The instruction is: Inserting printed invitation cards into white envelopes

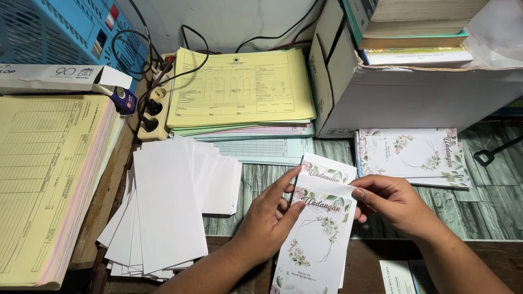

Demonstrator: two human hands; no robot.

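Floral envelope (318,239) gripped by left hand (269,218) and right hand (395,204), over cluttered green wood-grain desk (490,212).

1. Your left hand (267,218) and right hand (395,204) meet on an envelope (318,239) at the near middle of the table (490,209), the left hand at its left edge, the right at its top right corner.
2. A fanned pile of blank sheets (169,212) lies just left of your left hand.
3. Further left sits a thick pad of forms (46,179), with a long box (60,78) behind it.
4. Behind the sheets lies a stack of forms (239,90); a power strip (155,106) lies at its left.
5. A cardboard box (414,92) stands to the right of that stack, with books (417,32) in it.
6. A stack of cards (414,155) lies before the box, behind your right hand.
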